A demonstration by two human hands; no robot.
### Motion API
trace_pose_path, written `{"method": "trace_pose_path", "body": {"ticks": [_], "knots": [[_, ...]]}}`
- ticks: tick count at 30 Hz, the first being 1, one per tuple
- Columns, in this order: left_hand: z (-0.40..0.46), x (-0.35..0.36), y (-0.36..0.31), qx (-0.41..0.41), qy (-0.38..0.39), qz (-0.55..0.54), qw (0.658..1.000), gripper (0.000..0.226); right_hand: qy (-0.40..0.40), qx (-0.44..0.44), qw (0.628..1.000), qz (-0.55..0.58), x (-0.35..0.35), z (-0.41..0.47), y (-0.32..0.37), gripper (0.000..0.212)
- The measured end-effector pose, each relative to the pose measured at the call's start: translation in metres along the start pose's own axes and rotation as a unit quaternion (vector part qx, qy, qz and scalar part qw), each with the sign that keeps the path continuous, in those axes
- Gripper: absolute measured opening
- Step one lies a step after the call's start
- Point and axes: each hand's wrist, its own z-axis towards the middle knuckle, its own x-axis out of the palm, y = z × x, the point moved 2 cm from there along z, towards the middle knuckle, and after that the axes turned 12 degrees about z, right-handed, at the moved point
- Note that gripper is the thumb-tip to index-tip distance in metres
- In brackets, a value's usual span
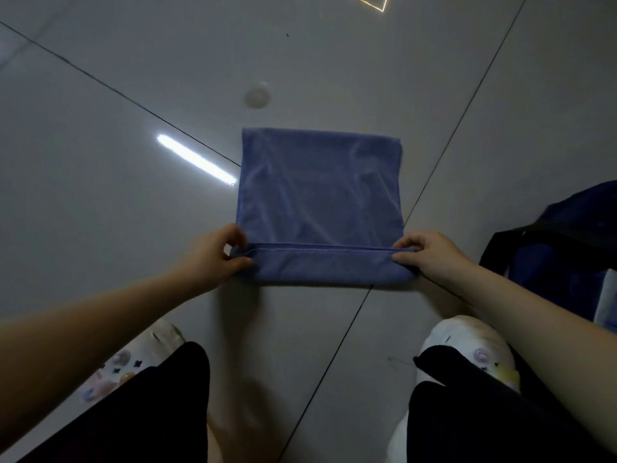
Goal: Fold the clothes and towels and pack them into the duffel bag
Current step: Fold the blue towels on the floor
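Towel (319, 192): blue, flat on tiled floor (100, 195), near edge folded over into a narrow band. L hand (217, 253) pinches band's left end; R hand (424, 252) pinches right end. Bag (564, 248): dark blue, on floor just right of R arm, apart from towel.

Surface: grey glossy tiled floor (100, 228) with dark grout lines and a bright strip of reflected light.
Centre: blue towel (317, 195) lying flat, near edge folded over.
Right edge: dark blue duffel bag (567, 255) resting on the tiles.
Bottom: two white decorated shoes (467, 339).
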Motion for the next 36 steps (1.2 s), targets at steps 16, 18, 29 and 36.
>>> {"method": "trace_pose_path", "body": {"ticks": [16,18,29,36], "knots": [[0.005,-0.011,0.006,-0.067,-0.068,-0.106,0.990,0.018,0.037,-0.057,0.987,-0.146,-0.002,-0.005,0.004,0.021],[0.007,-0.014,0.004,-0.052,-0.082,-0.067,0.993,0.017,0.048,-0.063,0.980,-0.183,-0.002,-0.004,0.004,0.015],[-0.001,-0.041,-0.005,0.017,-0.046,0.106,0.993,0.012,0.013,-0.121,0.963,-0.239,-0.025,-0.019,0.035,0.012],[-0.032,-0.142,-0.084,0.124,-0.104,0.437,0.885,0.014,-0.034,-0.172,0.898,-0.404,-0.068,-0.083,0.134,0.016]]}}
